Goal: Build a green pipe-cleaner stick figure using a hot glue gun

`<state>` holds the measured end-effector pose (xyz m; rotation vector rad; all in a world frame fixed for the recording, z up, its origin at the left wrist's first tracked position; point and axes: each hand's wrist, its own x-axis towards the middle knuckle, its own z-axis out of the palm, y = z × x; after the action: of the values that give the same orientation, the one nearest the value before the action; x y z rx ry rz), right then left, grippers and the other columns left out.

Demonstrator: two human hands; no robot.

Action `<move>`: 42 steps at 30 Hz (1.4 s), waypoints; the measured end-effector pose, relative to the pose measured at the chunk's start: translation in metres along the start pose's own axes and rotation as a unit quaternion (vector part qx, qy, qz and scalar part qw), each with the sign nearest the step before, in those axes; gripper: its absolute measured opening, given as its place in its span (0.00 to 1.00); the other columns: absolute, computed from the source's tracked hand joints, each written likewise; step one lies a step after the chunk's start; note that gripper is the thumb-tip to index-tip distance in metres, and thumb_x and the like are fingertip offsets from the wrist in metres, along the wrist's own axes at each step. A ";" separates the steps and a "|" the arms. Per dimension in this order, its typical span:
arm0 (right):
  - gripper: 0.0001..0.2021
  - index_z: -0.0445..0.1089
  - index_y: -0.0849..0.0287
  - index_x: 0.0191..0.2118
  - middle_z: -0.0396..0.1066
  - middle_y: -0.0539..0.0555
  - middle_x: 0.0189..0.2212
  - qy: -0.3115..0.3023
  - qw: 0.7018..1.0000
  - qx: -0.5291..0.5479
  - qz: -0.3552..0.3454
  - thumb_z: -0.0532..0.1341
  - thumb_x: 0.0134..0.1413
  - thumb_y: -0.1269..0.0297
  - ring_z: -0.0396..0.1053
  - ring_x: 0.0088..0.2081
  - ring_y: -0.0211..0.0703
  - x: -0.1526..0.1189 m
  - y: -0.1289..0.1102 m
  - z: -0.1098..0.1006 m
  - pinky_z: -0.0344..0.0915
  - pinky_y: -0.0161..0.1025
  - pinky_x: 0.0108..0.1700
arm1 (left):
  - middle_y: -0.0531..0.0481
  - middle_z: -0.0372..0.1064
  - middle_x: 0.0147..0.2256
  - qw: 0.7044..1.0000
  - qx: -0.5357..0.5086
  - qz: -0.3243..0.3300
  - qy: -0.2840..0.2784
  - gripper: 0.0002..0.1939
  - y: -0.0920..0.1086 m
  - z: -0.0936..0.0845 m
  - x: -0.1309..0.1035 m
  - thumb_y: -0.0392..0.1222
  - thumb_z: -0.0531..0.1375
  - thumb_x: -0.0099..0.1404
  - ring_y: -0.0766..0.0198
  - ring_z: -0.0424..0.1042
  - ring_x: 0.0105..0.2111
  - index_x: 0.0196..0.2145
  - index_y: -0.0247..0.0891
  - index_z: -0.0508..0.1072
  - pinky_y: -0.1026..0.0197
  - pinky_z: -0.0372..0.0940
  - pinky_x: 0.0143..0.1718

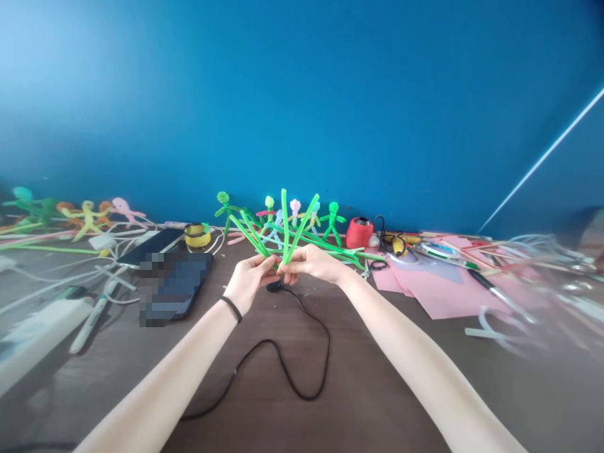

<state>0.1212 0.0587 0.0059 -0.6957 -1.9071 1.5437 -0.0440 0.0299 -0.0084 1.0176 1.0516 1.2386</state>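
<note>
Several bright green pipe cleaners (pixel 285 226) fan upward from between my two hands, above the middle of the table. My left hand (pixel 252 280), with a black band at the wrist, pinches the lower ends of the ones leaning left. Close beside it, my right hand (pixel 309 263) pinches the lower ends of the upright one and the one leaning right. The fingertips of both hands nearly meet, and they hide how the stems are joined. Behind them stand small twisted figures, among them a green one (pixel 333 220).
A black cable (pixel 283 362) curls over the brown table (pixel 377 390). Two phones, one dark (pixel 182 286), yellow tape (pixel 197 235) and white cables lie left. Pink paper (pixel 436 292), a black pen (pixel 500 294) and a red roll (pixel 359 233) are right. A blue wall rises behind.
</note>
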 end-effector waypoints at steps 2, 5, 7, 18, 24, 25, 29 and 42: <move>0.14 0.73 0.65 0.31 0.71 0.52 0.21 0.009 1.000 -0.006 0.001 0.64 0.44 0.57 0.68 0.24 0.34 0.000 0.003 -0.002 0.66 0.34 0.31 | 0.48 0.72 0.23 0.999 0.047 0.008 0.006 0.10 0.001 0.001 -0.001 0.41 0.64 0.49 0.65 0.71 0.24 0.27 0.30 0.74 0.63 0.67 0.31; 0.15 0.73 0.65 0.31 0.71 0.51 0.21 0.009 1.000 -0.017 0.001 0.64 0.44 0.56 0.68 0.23 0.34 0.001 0.007 -0.005 0.66 0.34 0.30 | 0.47 0.73 0.23 0.994 0.103 0.019 0.009 0.13 0.004 0.003 -0.003 0.44 0.64 0.47 0.62 0.72 0.25 0.26 0.30 0.75 0.60 0.67 0.30; 0.15 0.73 0.65 0.30 0.71 0.51 0.21 0.000 1.000 -0.025 0.009 0.63 0.44 0.55 0.68 0.23 0.34 0.002 0.010 -0.007 0.65 0.34 0.30 | 0.47 0.73 0.24 0.991 0.129 0.026 0.006 0.14 0.004 0.003 -0.004 0.46 0.64 0.47 0.61 0.72 0.25 0.26 0.31 0.75 0.59 0.67 0.30; 0.16 0.72 0.65 0.27 0.71 0.52 0.22 -0.031 0.995 -0.080 0.043 0.63 0.42 0.54 0.69 0.24 0.35 0.002 0.010 -0.006 0.66 0.33 0.30 | 0.51 0.72 0.23 0.972 0.229 0.057 -0.013 0.17 -0.001 -0.001 -0.001 0.52 0.60 0.49 0.59 0.72 0.28 0.27 0.34 0.76 0.59 0.68 0.32; 0.16 0.72 0.65 0.26 0.72 0.52 0.22 -0.046 0.994 -0.081 0.058 0.63 0.42 0.54 0.69 0.24 0.34 0.003 0.011 -0.006 0.66 0.33 0.29 | 0.50 0.72 0.24 0.972 0.228 0.057 -0.016 0.16 0.001 0.000 -0.003 0.51 0.61 0.49 0.59 0.72 0.27 0.26 0.34 0.76 0.59 0.69 0.32; 0.16 0.72 0.65 0.26 0.72 0.52 0.22 -0.048 0.994 -0.081 0.058 0.63 0.42 0.54 0.69 0.24 0.34 0.003 0.011 -0.006 0.66 0.33 0.29 | 0.50 0.72 0.24 0.972 0.227 0.058 -0.016 0.16 0.001 0.000 -0.003 0.51 0.61 0.49 0.59 0.72 0.27 0.26 0.34 0.76 0.59 0.69 0.32; 0.15 0.72 0.65 0.25 0.72 0.52 0.22 -0.049 0.994 -0.080 0.064 0.64 0.42 0.54 0.69 0.23 0.34 0.003 0.010 -0.006 0.66 0.33 0.29 | 0.50 0.72 0.24 0.971 0.230 0.062 -0.017 0.16 0.001 0.000 -0.003 0.51 0.60 0.50 0.59 0.72 0.28 0.26 0.34 0.76 0.59 0.68 0.32; 0.15 0.74 0.64 0.28 0.73 0.53 0.22 -0.069 0.992 -0.066 0.081 0.64 0.41 0.54 0.68 0.23 0.34 0.003 0.017 -0.009 0.66 0.33 0.29 | 0.52 0.70 0.21 0.956 0.284 0.065 -0.034 0.15 -0.001 0.000 -0.004 0.50 0.59 0.51 0.61 0.70 0.27 0.25 0.35 0.76 0.62 0.66 0.30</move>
<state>0.1260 0.0705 -0.0090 -0.8389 -2.1157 1.6109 -0.0442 0.0260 -0.0097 1.5791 1.3405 1.0100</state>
